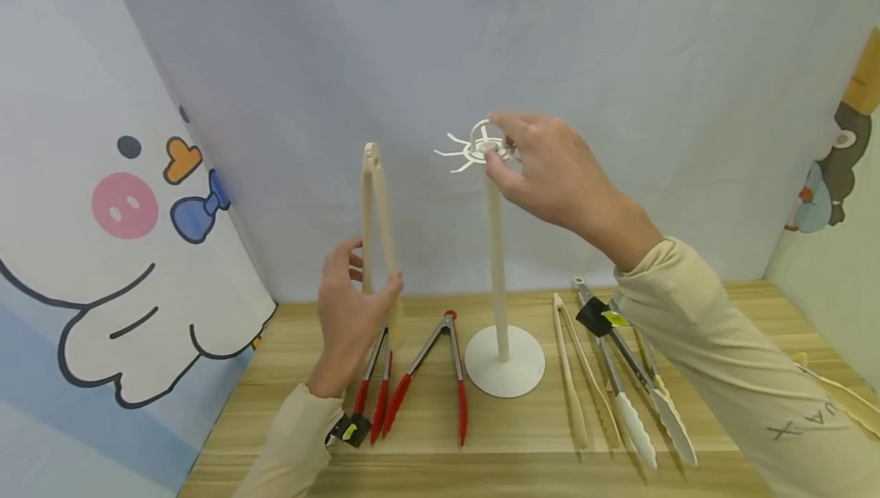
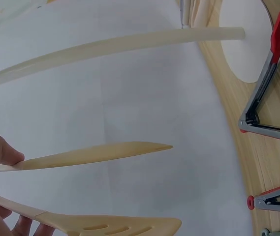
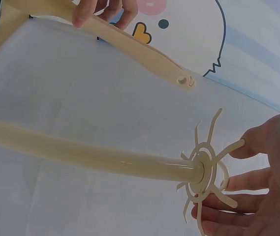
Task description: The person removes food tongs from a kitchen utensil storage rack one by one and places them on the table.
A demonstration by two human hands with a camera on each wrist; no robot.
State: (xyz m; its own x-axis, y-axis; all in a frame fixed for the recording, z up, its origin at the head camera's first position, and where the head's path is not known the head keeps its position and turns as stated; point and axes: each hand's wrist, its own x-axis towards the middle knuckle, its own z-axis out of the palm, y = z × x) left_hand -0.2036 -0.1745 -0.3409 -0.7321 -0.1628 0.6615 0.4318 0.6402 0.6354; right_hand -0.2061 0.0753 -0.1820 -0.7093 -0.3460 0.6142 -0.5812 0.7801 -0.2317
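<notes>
My left hand [image 1: 352,318] grips a pair of beige tongs [image 1: 384,215] by its arms, with the hinge end up. In the left wrist view the tongs' two blades spread apart, one of them a slotted blade [image 2: 125,222]. To the right rises a cream utensil stand [image 1: 496,269] with a ring of hooks [image 1: 474,153] on top. My right hand [image 1: 560,169] holds that top, its thumb on one hook [image 3: 232,147] and its fingers by the loop and hooks. The tongs are apart from the stand.
Red-tipped tongs [image 1: 462,399] and a second red-tipped pair [image 1: 362,395] lie left of the stand's round base [image 1: 481,368]. Right of it lie wooden tongs [image 1: 571,387] and white-tipped tongs [image 1: 638,429]. A pale cloth wall [image 1: 309,101] stands behind the wooden table [image 1: 522,437].
</notes>
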